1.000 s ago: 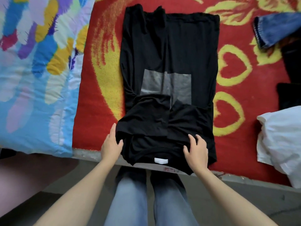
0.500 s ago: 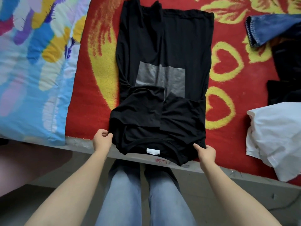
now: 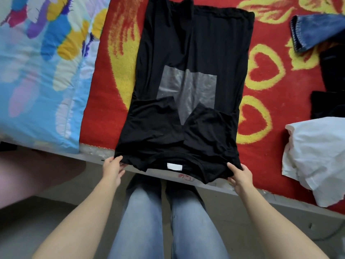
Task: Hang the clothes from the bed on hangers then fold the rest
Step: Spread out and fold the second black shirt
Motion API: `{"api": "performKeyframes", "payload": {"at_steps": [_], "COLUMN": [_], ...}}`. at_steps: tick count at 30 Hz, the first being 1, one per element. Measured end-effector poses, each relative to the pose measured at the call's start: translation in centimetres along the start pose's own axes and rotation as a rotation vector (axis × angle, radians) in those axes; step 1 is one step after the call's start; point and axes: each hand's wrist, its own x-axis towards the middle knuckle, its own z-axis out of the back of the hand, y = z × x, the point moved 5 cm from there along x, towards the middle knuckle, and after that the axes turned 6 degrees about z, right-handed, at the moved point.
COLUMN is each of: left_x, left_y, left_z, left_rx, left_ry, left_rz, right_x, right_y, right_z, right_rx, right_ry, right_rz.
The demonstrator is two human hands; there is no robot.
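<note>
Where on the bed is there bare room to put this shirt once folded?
Bare red blanket lies between the black T-shirt and the feather-print quilt, and a heart-patterned patch between the T-shirt and the white garment. The right edge is crowded: denim garment, dark clothes.

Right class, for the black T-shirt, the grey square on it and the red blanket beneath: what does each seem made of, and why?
Black T-shirt: likely a thin matte knit, cotton or similar; it drapes and wrinkles softly.
Grey square: seemingly a glossy film-like print; it catches light.
Red blanket: apparently plush pile; its surface looks fuzzy.
</note>
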Motion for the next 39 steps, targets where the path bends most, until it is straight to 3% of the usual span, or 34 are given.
{"api": "performKeyframes", "payload": {"at_steps": [3, 6, 10, 17, 22, 28, 31, 35, 37, 39], "left_x": [-0.3, -0.5, -0.8, -2.0, -3.4, -6.0, -8.2, -9.0, -9.2, -8.9], "left_y": [0.8, 1.8, 2.1, 0.0, -1.7, -5.5, -11.2, -19.4, -21.9, -22.4], "left_z": [-1.1, -1.5, -1.2, -0.9, -1.6, -3.6, -6.9, -12.1, -14.1, -15.4], "left_rx": [-0.008, 0.081, 0.087, -0.170, -0.279, -0.313, -0.321, -0.498, -0.423, -0.123], "left_ry": [0.081, 0.057, 0.001, 0.040, -0.057, -0.200, -0.153, 0.020, 0.118, 0.170], "left_rz": [0.137, 0.210, 0.189, 0.165, 0.152, -0.083, -0.218, -0.226, -0.321, -0.477], "right_x": [0.0, 0.0, -0.2, -0.2, -0.1, 0.1, 0.8, 1.8, 2.0, 1.9], "right_y": [-0.3, -0.8, -1.0, 1.0, 2.9, 7.6, 13.5, 20.9, 22.9, 23.2], "right_z": [-0.5, -0.6, -0.4, 0.2, 0.5, -0.6, -2.2, -4.4, -5.7, -6.7], "right_rx": [0.020, -0.044, -0.068, -0.010, 0.035, 0.013, 0.050, 0.176, 0.103, -0.090], "right_ry": [-0.003, 0.015, 0.041, -0.093, -0.156, -0.173, -0.174, -0.131, -0.072, -0.056], "right_rz": [-0.037, -0.054, -0.058, 0.025, 0.063, 0.148, 0.264, 0.319, 0.372, 0.450]}}
